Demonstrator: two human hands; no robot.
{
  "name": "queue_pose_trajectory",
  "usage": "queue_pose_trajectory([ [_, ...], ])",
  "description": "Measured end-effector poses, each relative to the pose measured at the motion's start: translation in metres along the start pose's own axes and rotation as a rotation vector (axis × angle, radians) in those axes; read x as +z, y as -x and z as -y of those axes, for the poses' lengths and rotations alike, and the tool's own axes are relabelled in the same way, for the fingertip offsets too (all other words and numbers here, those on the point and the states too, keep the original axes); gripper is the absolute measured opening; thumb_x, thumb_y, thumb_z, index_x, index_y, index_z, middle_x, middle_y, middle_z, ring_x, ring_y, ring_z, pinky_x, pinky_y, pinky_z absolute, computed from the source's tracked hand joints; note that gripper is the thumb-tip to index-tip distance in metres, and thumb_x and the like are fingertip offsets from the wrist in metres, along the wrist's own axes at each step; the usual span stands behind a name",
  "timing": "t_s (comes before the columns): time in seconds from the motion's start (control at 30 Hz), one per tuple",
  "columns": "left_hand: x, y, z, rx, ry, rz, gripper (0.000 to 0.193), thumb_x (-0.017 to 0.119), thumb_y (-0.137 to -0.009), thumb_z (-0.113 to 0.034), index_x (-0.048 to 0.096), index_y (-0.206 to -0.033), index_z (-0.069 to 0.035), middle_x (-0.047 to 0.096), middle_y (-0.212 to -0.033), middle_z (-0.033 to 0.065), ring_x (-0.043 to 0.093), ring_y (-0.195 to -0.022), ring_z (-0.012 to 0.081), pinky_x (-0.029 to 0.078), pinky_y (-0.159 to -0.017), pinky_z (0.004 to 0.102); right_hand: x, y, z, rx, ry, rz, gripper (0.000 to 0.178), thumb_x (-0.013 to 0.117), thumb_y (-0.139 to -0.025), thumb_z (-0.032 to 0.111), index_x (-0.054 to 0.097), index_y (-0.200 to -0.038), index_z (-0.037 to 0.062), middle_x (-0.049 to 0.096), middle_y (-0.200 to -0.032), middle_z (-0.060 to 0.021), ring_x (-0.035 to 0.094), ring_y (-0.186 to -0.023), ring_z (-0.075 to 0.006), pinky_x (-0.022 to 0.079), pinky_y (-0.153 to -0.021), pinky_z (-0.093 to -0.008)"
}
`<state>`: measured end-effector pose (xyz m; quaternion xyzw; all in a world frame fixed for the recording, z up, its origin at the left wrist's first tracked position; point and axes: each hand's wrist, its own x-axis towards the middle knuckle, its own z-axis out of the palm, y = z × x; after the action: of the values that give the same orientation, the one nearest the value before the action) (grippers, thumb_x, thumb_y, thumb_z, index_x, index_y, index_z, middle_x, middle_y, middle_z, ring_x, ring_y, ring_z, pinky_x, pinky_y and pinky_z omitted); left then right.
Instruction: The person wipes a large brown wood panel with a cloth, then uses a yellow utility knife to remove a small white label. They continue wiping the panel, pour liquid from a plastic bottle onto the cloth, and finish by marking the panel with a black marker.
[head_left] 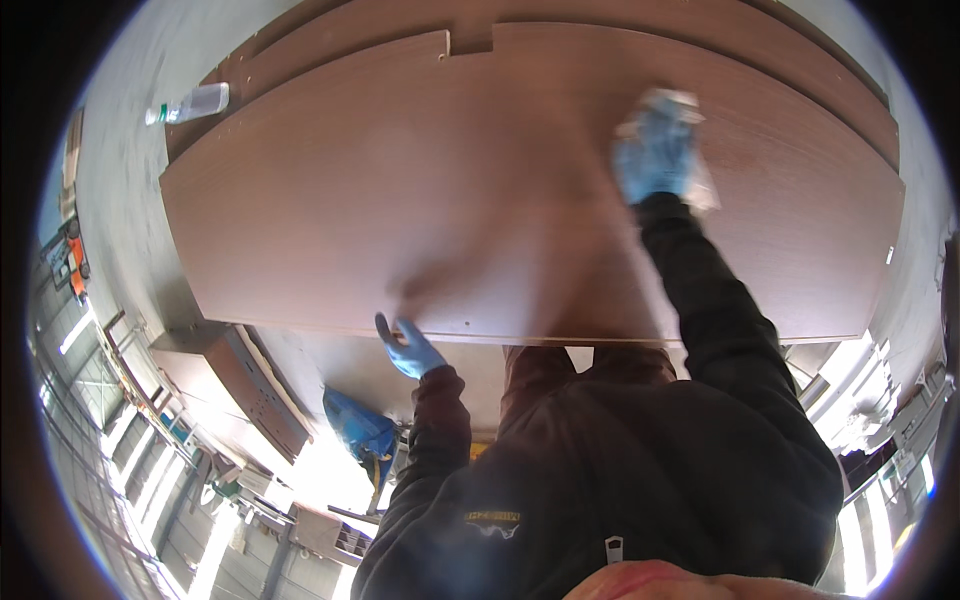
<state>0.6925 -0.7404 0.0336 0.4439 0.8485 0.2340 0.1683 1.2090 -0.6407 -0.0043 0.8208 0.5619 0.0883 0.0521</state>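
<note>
A large brown wood-look panel (pixel 330 230) lies flat in front of me, with a square notch in its far edge. My right hand (pixel 658 155), in a blue glove, reaches over the right half of the panel and presses a pale cloth (pixel 706 190) against it. Motion smears this hand, and the cloth shows past its fingers and along its side. At the near edge, left of my body, my left hand (pixel 412 352) wears a blue glove too. Its fingers are spread and hold nothing; I cannot tell if they touch the edge.
Under the top panel another brown panel (pixel 275 60) sticks out at the far side. A clear bottle with a green cap (pixel 200 103) lies on it at the far left. Behind me on the left are a brown cabinet-like piece (pixel 235 375) and a blue bag (pixel 358 425).
</note>
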Motion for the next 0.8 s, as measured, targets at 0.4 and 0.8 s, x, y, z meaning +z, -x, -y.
queue_pose_trajectory([
  [0.4, 0.087, -0.125, -0.171, 0.994, -0.288, 0.135, 0.083, 0.083, -0.087, -0.044, 0.055, -0.156, -0.009, 0.054, -0.159, 0.0262, 0.048, -0.148, 0.0484, 0.039, -0.121, 0.0584, -0.027, 0.180, 0.044, -0.259, -0.440, 0.422, 0.069, 0.062, -0.097, 0.024, 0.043, -0.158, -0.0023, 0.050, -0.158, -0.0226, 0.048, -0.147, -0.0394, 0.043, -0.118, -0.0558],
  [0.8, 0.164, -0.191, -0.138, 1.226, -0.531, 0.212, 0.105, 0.049, -0.097, -0.080, 0.019, -0.175, -0.017, 0.019, -0.178, 0.0258, 0.016, -0.162, 0.0556, 0.017, -0.127, 0.0721, -0.107, 0.240, 0.299, -0.585, -0.449, -0.011, 0.043, 0.060, -0.099, 0.027, 0.066, -0.137, 0.0063, 0.055, -0.153, -0.0143, 0.046, -0.148, -0.0411, 0.037, -0.126, -0.0562],
])
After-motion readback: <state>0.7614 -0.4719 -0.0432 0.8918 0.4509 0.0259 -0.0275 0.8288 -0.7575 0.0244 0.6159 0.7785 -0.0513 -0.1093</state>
